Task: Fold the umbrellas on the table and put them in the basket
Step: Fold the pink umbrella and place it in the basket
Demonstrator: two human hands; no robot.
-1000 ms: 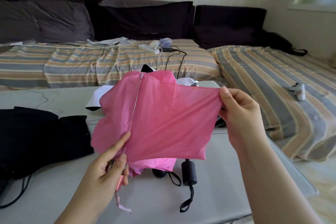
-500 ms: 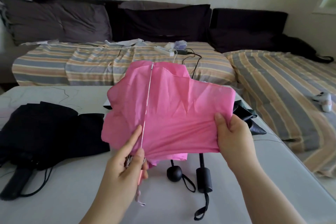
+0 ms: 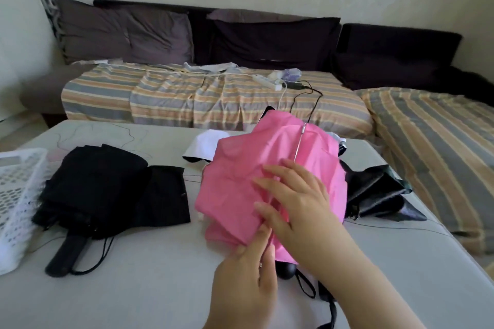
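Folding step: left hand (image 3: 247, 262) pinches the pink umbrella (image 3: 270, 179) canopy's lower edge, right hand (image 3: 296, 200) lies flat, pressing pleats; wrapping and strapping likely next.

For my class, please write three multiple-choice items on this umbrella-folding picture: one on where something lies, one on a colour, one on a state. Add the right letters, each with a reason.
1. Where is the white perforated plastic basket?
A. at the table's left edge
B. on the striped sofa
C. under the table

2. What colour is the fabric umbrella under the hands?
A. yellow
B. pink
C. green

3. What is in the basket?
A. two umbrellas
B. one umbrella
C. no umbrella in the visible part

Key: 1 A, it sits left of the folded black umbrella. 2 B, pink canopy under the right hand and the left hand. 3 C, only bare white mesh shows.
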